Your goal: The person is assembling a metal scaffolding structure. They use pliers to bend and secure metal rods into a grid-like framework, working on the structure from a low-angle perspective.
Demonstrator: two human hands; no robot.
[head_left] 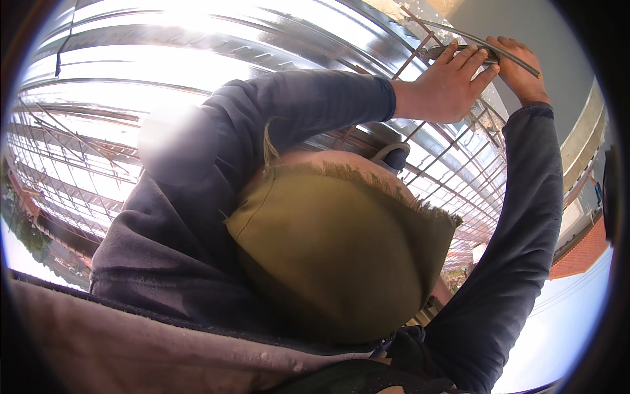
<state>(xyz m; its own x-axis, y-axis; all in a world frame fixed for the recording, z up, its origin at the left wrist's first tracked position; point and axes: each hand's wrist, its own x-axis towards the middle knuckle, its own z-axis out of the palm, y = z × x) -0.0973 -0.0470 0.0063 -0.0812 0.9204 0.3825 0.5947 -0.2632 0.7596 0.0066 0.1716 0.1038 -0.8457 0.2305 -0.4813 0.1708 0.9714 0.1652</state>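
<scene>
Clearly, the work is at the grey metal bar, which runs at a slant, with its nearer end beside the right wrist. The left hand is just below the middle of this bar, with its back toward the viewer. Its fingers are stretched and a little parted, and the tips lie over a dark metal piece, which is just under the bar. I cannot tell if these fingers grip the piece or only rest on it. The right hand is at the nearer end of the bar, and its fingers are bent. The bar crosses over this hand, but the inner side is hidden, so I cannot tell how firmly it is closed or what it has hold of.

Thin brown rods cross each other by the far end of the bar. Below the bar spreads a grid of steel rods, and to the left of it are shiny ribbed metal sheets. Above and to the right of the bar there is a smooth grey surface. Well below the bar, olive cloth with a frayed edge covers a bent leg, and a dark shoe shows between this cloth and the bar. Two dark sleeves reach toward the bar from below.
</scene>
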